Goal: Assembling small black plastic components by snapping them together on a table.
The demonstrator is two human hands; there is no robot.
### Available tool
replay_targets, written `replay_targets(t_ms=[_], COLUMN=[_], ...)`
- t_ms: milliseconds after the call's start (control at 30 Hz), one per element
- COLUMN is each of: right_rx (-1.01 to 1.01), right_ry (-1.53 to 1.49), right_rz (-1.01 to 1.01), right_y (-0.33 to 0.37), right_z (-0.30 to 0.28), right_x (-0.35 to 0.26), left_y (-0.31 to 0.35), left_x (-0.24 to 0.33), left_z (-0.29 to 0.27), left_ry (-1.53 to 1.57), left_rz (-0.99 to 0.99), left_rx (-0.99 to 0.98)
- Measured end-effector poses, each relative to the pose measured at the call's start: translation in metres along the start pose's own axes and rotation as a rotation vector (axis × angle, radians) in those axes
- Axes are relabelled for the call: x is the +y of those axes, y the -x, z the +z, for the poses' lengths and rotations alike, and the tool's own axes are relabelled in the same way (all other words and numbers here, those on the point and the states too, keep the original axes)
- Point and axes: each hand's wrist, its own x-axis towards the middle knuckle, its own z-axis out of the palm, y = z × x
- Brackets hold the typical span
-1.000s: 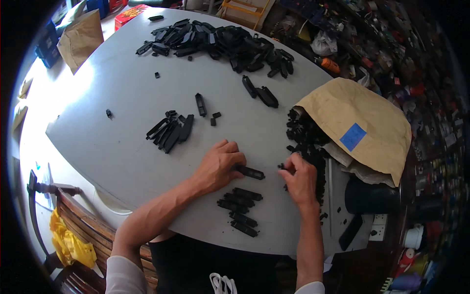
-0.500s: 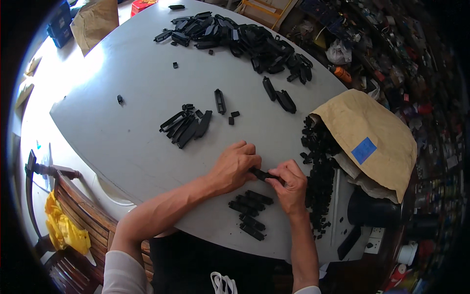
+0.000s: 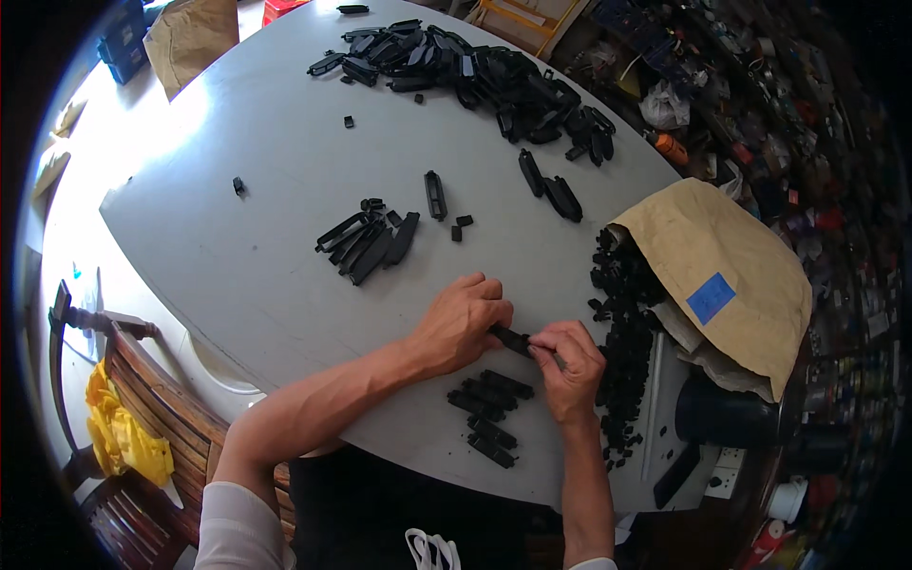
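Between my hands is a narrow black plastic part [image 3: 514, 341], held slightly tilted above the table. My left hand [image 3: 464, 321] grips its left end with the fingers closed. At its other end my right hand [image 3: 571, 363] pinches it between thumb and fingers; whether a smaller piece is also in that pinch is hidden. Just below my hands lie several similar black parts [image 3: 493, 388] in a loose stack. Beyond my left hand sits a cluster of long black parts [image 3: 368, 245], with a single hollow black part [image 3: 435, 196] beside it.
A large heap of black parts [image 3: 475, 76] covers the table's far side. Small black pieces [image 3: 622, 351] spill from a paper bag [image 3: 722, 275] on the right. A black phone-like slab [image 3: 676, 475] lies near the right edge. A wooden chair [image 3: 180, 389] with a yellow bag stands left.
My right hand has shifted slightly right and down along the part, showing a little more of it. The whole view has moved slightly; the piles are as before.
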Motion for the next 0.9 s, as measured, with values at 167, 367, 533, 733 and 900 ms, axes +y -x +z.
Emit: replay_targets(t_ms=[167,367,533,733,900], right_rx=[-0.020,-0.018,-0.011,0.030,-0.053], right_ry=[-0.030,0.054,0.079,0.020,0.053], right_rz=[-0.050,-0.155,-0.230,-0.186,-0.238], right_y=[0.0030,-0.0001,0.0002,-0.0003,-0.0009], right_z=[0.0025,0.0042,0.0054,0.0056,0.0044], right_x=[0.0047,0.0064,0.0076,0.0067,0.0085], left_y=[0.0001,-0.0001,-0.0009,-0.0008,-0.0010], left_x=[0.0000,-0.0001,-0.0005,0.0002,0.0018], left_z=[0.0005,0.0017,0.0018,0.0016,0.0001], left_ry=[-0.008,-0.021,-0.021,-0.026,-0.009], left_rz=[0.009,0.006,0.021,0.007,0.009], left_rx=[0.014,0.016,0.014,0.003,0.011])
